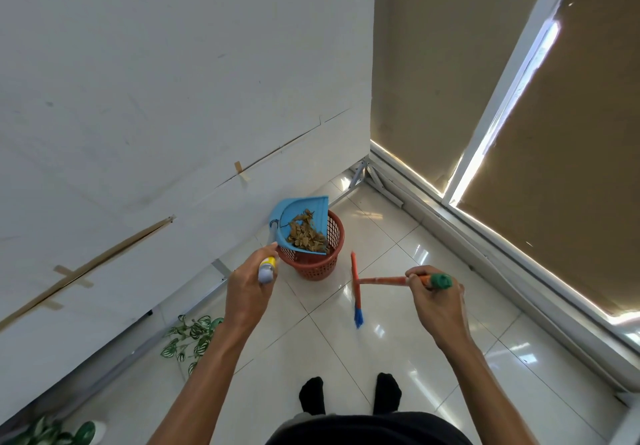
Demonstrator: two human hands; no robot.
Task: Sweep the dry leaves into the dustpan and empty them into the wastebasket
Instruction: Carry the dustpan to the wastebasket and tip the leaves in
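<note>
At frame centre, our left hand (247, 288) grips the blue dustpan (313, 206) by its handle, dry leaves (306, 233) inside, apparently over the red mesh wastebasket (317, 269); our right hand (438, 306) clasps the broom (381, 280).

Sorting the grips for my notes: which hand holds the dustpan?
The left hand, gripping the yellow-tipped handle of the blue dustpan over the red wastebasket; the right hand holds the orange broom.

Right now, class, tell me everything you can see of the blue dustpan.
The dustpan is light blue, plastic by its look, with a raised curved back wall and a flat open lip. It is tilted over the red wastebasket, lip down; whether it touches the rim is unclear. Dry brown leaves lie heaped in it. The left hand grips its handle near the yellow end.
</note>
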